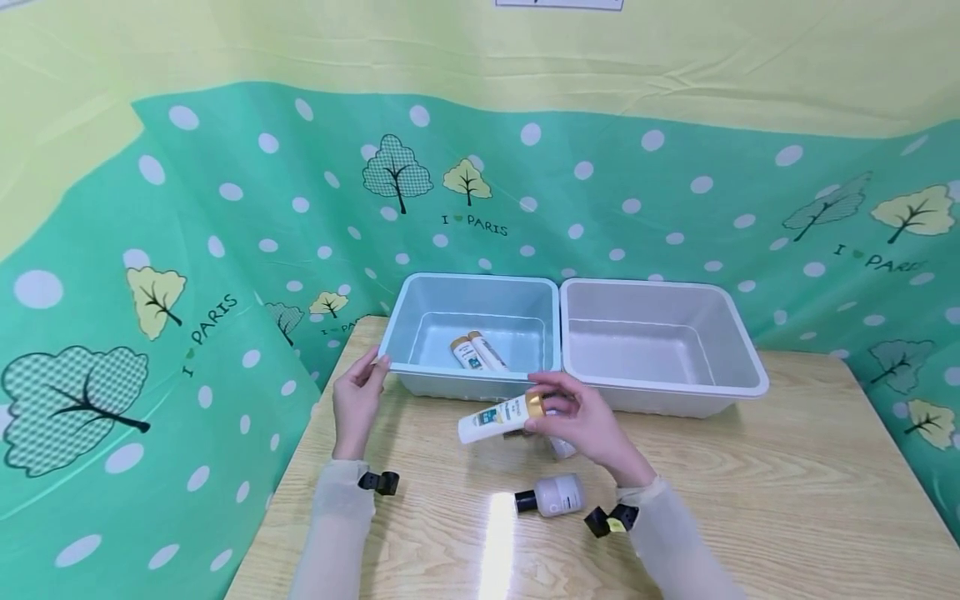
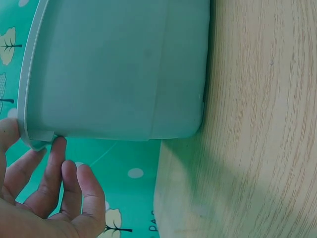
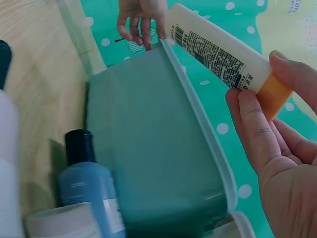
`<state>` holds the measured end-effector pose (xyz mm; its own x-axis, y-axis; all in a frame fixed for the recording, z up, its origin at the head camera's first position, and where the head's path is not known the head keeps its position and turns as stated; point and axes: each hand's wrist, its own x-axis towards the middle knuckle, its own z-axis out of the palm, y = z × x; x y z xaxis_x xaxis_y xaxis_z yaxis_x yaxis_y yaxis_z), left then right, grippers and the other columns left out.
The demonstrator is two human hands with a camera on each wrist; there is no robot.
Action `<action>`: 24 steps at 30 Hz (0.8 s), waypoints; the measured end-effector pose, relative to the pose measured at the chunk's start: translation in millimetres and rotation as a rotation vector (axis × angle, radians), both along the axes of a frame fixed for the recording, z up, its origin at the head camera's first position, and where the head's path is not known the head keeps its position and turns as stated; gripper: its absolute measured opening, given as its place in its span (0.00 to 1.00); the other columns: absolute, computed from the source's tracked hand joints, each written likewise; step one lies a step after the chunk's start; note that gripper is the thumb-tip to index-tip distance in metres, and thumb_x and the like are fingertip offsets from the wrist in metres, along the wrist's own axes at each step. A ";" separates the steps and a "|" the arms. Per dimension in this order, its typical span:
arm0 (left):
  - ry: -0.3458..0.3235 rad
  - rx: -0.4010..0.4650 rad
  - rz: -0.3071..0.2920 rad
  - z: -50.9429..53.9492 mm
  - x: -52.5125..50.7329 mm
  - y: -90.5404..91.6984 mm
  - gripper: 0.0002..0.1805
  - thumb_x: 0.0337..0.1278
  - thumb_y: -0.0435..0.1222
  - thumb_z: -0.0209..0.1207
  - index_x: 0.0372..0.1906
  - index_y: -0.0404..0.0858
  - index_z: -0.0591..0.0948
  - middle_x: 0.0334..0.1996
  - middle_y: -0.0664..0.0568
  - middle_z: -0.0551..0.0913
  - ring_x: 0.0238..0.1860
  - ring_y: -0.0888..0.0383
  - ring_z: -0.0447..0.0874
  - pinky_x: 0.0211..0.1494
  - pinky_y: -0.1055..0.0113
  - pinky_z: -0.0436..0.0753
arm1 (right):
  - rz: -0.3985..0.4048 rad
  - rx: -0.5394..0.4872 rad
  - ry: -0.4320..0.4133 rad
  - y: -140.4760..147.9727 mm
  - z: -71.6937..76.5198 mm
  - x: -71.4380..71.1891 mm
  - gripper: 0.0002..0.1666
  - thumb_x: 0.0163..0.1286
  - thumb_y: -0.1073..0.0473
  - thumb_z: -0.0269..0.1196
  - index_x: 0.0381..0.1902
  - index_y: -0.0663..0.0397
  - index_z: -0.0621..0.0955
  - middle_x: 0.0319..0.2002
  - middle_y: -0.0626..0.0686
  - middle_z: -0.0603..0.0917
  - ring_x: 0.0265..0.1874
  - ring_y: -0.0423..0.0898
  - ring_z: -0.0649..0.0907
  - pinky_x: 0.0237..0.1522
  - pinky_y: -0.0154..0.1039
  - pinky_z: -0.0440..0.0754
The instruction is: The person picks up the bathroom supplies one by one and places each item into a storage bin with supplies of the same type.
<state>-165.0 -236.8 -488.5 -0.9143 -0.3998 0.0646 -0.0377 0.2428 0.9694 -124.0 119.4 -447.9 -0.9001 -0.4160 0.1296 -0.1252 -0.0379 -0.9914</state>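
Observation:
My right hand (image 1: pixel 581 421) pinches a white bottle (image 1: pixel 491 419) by its gold cap, holding it tilted just in front of the blue bin (image 1: pixel 465 374). In the right wrist view the bottle (image 3: pixel 213 47) shows its printed back, thumb and fingers (image 3: pixel 257 124) around the orange-gold cap. My left hand (image 1: pixel 357 408) grips the front left corner of the blue bin; the left wrist view shows thumb and fingers (image 2: pixel 52 178) at the rim. Two similar gold-capped bottles (image 1: pixel 470 354) lie inside that bin.
To the right of the blue bin stands a grey bin (image 1: pixel 663 387). A black-capped bottle (image 1: pixel 558 496) lies on the wooden table (image 1: pixel 435 533). Behind my right hand are other containers, partly hidden; the right wrist view shows a blue bottle (image 3: pixel 86 181) and a white container (image 3: pixel 62 223).

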 end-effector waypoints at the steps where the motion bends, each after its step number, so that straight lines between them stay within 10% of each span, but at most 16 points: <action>1: 0.001 0.002 0.001 0.3 0.0 -0.1 0.30 0.60 0.60 0.63 0.63 0.51 0.81 0.46 0.50 0.85 0.44 0.52 0.82 0.41 0.66 0.83 | 0.005 -0.007 -0.001 -0.7 4.9 -3.3 0.38 0.58 0.70 0.74 0.66 0.62 0.73 0.55 0.64 0.78 0.46 0.55 0.84 0.45 0.45 0.85; 14: -0.006 0.006 -0.002 0.9 1.6 1.0 0.31 0.60 0.61 0.63 0.64 0.50 0.81 0.48 0.49 0.85 0.46 0.47 0.82 0.40 0.69 0.82 | -0.068 0.025 0.049 -17.4 71.8 -69.7 0.37 0.59 0.67 0.74 0.66 0.55 0.74 0.57 0.58 0.77 0.50 0.55 0.83 0.47 0.45 0.84; 24: -0.020 0.000 0.012 0.8 -0.1 1.9 0.30 0.61 0.60 0.62 0.64 0.52 0.81 0.47 0.50 0.85 0.45 0.53 0.82 0.47 0.56 0.83 | -0.161 0.104 0.075 -43.2 83.2 -146.3 0.37 0.58 0.56 0.77 0.64 0.50 0.76 0.56 0.52 0.79 0.49 0.50 0.84 0.49 0.41 0.83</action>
